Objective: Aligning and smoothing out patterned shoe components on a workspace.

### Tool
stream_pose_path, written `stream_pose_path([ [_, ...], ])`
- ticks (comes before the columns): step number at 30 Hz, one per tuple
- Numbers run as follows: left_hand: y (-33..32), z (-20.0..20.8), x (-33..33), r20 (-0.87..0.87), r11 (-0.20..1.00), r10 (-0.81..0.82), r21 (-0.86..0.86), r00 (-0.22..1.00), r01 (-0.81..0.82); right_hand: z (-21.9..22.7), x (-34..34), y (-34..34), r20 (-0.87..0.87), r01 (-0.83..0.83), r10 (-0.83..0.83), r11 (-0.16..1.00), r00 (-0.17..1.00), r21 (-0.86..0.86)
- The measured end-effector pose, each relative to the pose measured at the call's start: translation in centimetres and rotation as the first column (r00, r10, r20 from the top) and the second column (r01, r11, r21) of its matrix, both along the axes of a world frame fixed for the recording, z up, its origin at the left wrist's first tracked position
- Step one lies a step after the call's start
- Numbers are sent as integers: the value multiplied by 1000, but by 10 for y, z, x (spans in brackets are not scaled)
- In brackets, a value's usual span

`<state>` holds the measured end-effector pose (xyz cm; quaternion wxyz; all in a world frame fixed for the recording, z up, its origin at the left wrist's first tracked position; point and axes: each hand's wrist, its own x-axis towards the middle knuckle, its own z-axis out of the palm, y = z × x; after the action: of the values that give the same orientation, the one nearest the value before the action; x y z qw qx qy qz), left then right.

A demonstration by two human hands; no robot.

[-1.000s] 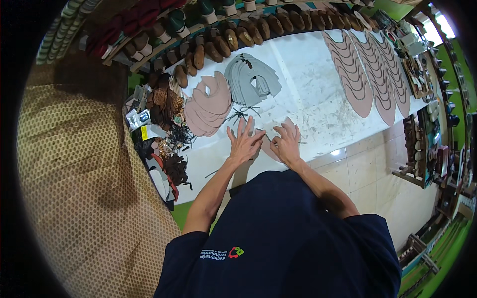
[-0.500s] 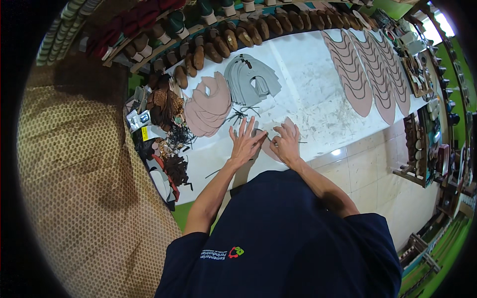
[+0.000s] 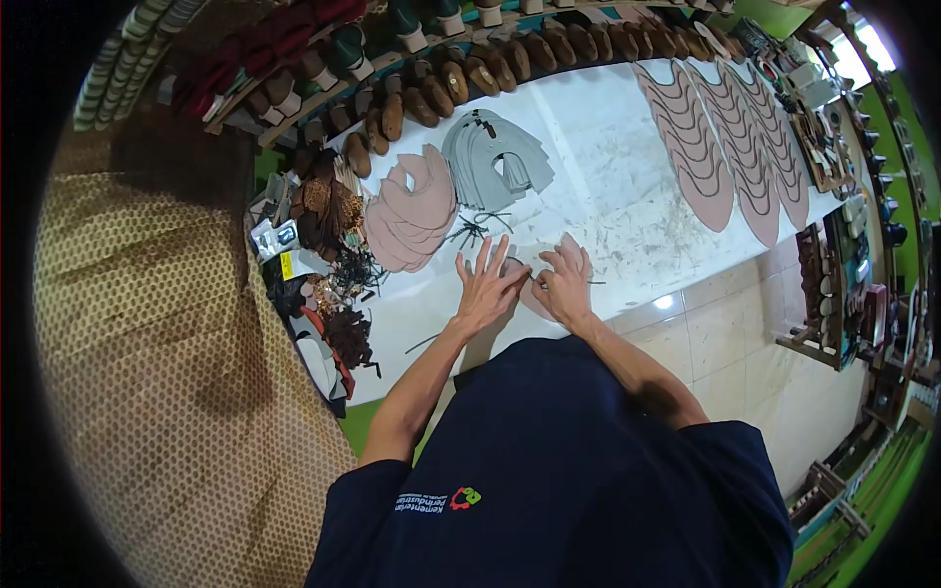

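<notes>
- While a pink cut piece [image 3: 528,298] is being steadied near the close edge of the tabletop [image 3: 588,176] in the head view, it is being partly covered by both hands.
- The left hand [image 3: 480,294] is being laid at the piece's left side, its outer fingers spread apart; whether its grip is being clamped by thumb and forefinger cannot be told.
- The right hand [image 3: 564,289] is being rested over the piece, fingers bent; whether its grip is being closed on the thin dark strip [image 3: 597,283] showing just beside it cannot be told.
- Pink pieces with dark curved edges [image 3: 708,206] are being kept in three overlapping columns on the right, seemingly done.
- Plain pink pieces [image 3: 421,220] are being kept fanned beside grey pieces [image 3: 470,162]; no dark edging is showing, so these seem left, their count being hidden by overlap.
- Loose dark strips [image 3: 472,230] are being kept beyond the left hand, seemingly unused.
- Progress on the covered piece is being judged as partial, its edge being mostly hidden.
</notes>
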<state>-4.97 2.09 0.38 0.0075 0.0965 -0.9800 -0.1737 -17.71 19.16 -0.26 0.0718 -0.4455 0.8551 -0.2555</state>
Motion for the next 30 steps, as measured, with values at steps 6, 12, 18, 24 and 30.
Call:
stream_pose_path([
  [6, 14, -2, 7, 57, 1000, 31, 1, 998, -31, 2, -1, 0, 9, 7, -7, 1000, 1000, -14],
  [12, 17, -4, 9, 109, 999, 38, 2, 993, -38, 10, -9, 20, 88, -39, 41, 999, 995, -25],
  [18, 21, -5, 11, 79, 997, 69, 38, 995, -72, 3, -13, 49, 15, -60, 61, 995, 998, -77],
  [24, 19, -8, 10, 70, 999, 41, 1, 997, -41, 2, -17, 51, 93, -65, 67, 998, 993, -22],
  [30, 20, -5, 7, 26, 999, 35, 35, 999, -36, 1, -18, 49, 59, -102, 104, 994, 993, -31],
])
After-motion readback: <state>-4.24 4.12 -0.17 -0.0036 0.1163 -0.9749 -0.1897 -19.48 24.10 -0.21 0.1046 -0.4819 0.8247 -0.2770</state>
